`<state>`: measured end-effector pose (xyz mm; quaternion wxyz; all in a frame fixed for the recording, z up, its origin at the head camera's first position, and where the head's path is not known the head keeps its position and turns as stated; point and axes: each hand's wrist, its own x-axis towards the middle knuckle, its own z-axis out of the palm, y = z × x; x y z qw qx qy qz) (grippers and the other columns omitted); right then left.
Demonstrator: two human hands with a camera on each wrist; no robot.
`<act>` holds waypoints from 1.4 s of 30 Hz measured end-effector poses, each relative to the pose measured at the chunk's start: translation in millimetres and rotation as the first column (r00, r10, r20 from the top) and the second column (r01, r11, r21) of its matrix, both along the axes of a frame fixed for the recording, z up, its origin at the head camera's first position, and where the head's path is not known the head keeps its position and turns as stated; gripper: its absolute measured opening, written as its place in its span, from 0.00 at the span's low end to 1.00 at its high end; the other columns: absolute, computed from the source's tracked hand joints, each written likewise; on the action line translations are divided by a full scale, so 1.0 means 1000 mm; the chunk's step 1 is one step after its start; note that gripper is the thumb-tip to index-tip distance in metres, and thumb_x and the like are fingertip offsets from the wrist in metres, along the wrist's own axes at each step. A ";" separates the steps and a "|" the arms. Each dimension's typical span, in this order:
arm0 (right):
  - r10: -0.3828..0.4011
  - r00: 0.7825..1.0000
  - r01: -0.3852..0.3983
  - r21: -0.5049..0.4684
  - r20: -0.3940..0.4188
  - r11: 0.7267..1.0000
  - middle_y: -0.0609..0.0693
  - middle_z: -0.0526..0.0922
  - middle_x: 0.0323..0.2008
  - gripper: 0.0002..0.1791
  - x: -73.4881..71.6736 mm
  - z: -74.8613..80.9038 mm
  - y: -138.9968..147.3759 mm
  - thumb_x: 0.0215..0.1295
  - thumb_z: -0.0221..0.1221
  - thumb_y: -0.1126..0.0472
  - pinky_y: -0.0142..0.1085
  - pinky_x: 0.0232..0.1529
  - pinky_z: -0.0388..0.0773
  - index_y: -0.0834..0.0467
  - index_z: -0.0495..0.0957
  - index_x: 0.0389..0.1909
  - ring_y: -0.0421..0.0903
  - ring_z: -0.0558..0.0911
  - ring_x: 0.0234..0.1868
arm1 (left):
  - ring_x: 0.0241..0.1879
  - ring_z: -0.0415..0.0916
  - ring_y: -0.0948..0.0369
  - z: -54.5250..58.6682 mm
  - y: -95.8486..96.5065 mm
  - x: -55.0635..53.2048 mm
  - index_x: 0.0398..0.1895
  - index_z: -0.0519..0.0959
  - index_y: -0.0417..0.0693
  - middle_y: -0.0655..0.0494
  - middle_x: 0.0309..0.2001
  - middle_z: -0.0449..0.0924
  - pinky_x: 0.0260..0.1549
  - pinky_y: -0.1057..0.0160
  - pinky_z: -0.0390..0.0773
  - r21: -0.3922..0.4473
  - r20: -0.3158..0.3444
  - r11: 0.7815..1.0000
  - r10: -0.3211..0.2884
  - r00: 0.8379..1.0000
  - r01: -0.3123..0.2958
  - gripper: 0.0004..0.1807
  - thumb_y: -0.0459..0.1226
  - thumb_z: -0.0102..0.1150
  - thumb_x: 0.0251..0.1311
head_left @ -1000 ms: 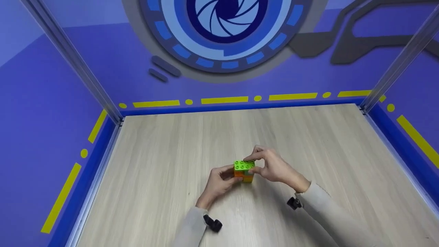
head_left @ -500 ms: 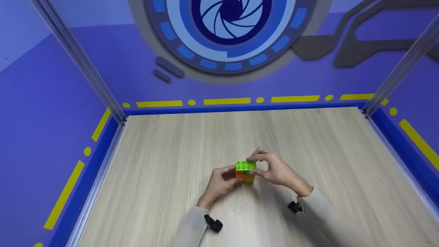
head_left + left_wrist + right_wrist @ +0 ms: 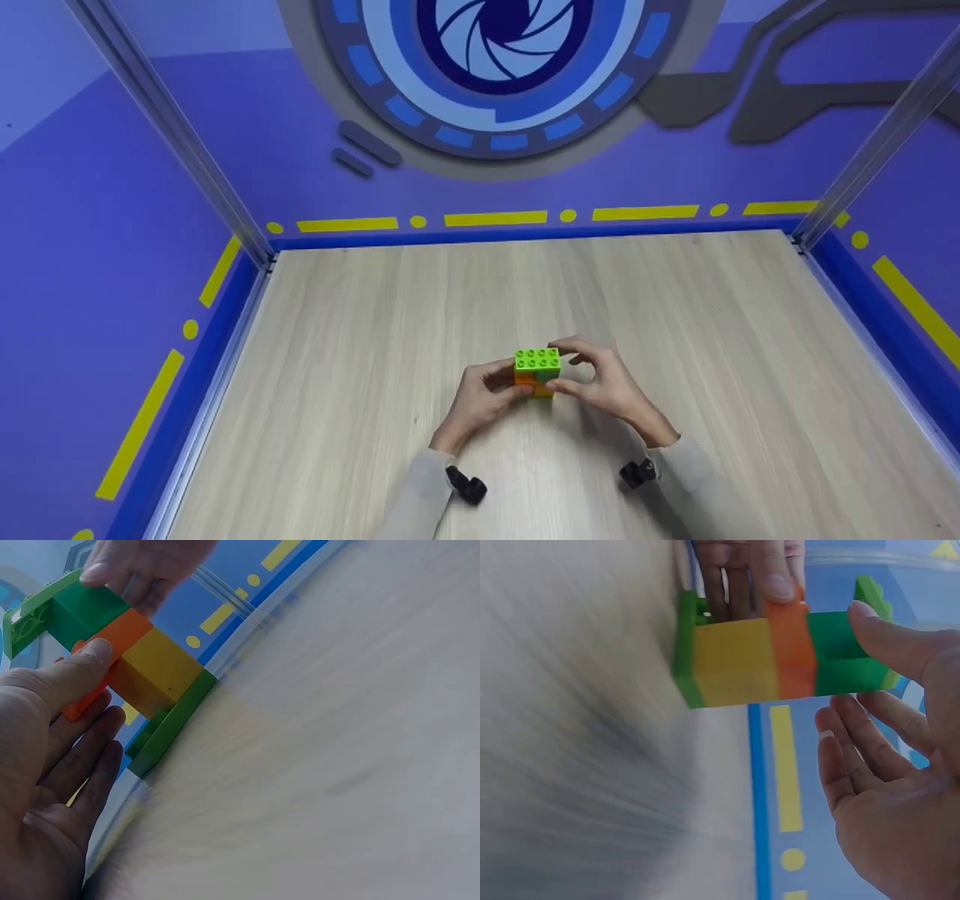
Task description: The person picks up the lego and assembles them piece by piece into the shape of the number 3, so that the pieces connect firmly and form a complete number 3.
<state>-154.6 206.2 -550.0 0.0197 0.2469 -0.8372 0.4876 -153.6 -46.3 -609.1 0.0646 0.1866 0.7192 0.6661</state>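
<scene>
A small tower of toy building bricks stands upright on the table (image 3: 375,337). From the bottom it has a green base plate (image 3: 685,652), a yellow brick (image 3: 735,664), an orange brick (image 3: 793,652), a dark green brick (image 3: 844,675) and a light green studded plate (image 3: 537,361) on top. My left hand (image 3: 480,401) pinches the orange brick, thumb in front and fingers behind. My right hand (image 3: 611,384) holds the upper right part of the tower, thumb (image 3: 892,637) against the dark green brick and index finger behind. The other right fingers lie loosely bent below it in the right wrist view.
Purple-blue printed walls (image 3: 450,195) with yellow dashes enclose the table at the back and both sides. Metal posts (image 3: 180,150) rise at the rear corners. A small black camera (image 3: 466,486) sits at the left wrist, another (image 3: 637,474) at the right.
My right hand has slid off the light green plate to a lower hold at the tower's right, leaving the studs uncovered. My left hand keeps its grip, and the tower stays in place.
</scene>
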 end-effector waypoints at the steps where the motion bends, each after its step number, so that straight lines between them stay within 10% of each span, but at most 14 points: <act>1: -0.008 1.000 0.008 -0.012 0.013 1.000 0.52 0.87 0.59 0.29 0.001 -0.004 0.000 0.61 0.78 0.59 0.52 0.57 0.84 0.57 0.83 0.63 0.49 0.84 0.60 | 0.58 0.86 0.60 0.000 0.000 0.000 0.65 0.85 0.56 0.56 0.59 0.89 0.61 0.61 0.83 0.000 0.004 1.000 0.000 1.000 0.000 0.25 0.38 0.75 0.64; 15: -0.008 0.981 0.034 -0.132 0.192 0.991 0.55 0.87 0.58 0.22 0.006 -0.028 -0.001 0.67 0.72 0.66 0.53 0.63 0.83 0.57 0.84 0.61 0.48 0.84 0.60 | 0.59 0.86 0.60 -0.001 -0.001 0.001 0.65 0.85 0.56 0.57 0.59 0.89 0.60 0.63 0.83 0.002 0.007 1.000 0.014 1.000 -0.014 0.25 0.38 0.76 0.64; 42: -0.045 0.965 0.095 -0.184 0.258 0.978 0.55 0.88 0.53 0.22 -0.004 -0.012 -0.004 0.69 0.71 0.65 0.38 0.57 0.83 0.58 0.84 0.63 0.51 0.85 0.52 | 0.66 0.81 0.56 0.017 -0.004 0.000 0.70 0.80 0.53 0.55 0.66 0.83 0.67 0.53 0.80 0.018 -0.061 0.999 0.027 0.998 -0.026 0.27 0.39 0.72 0.68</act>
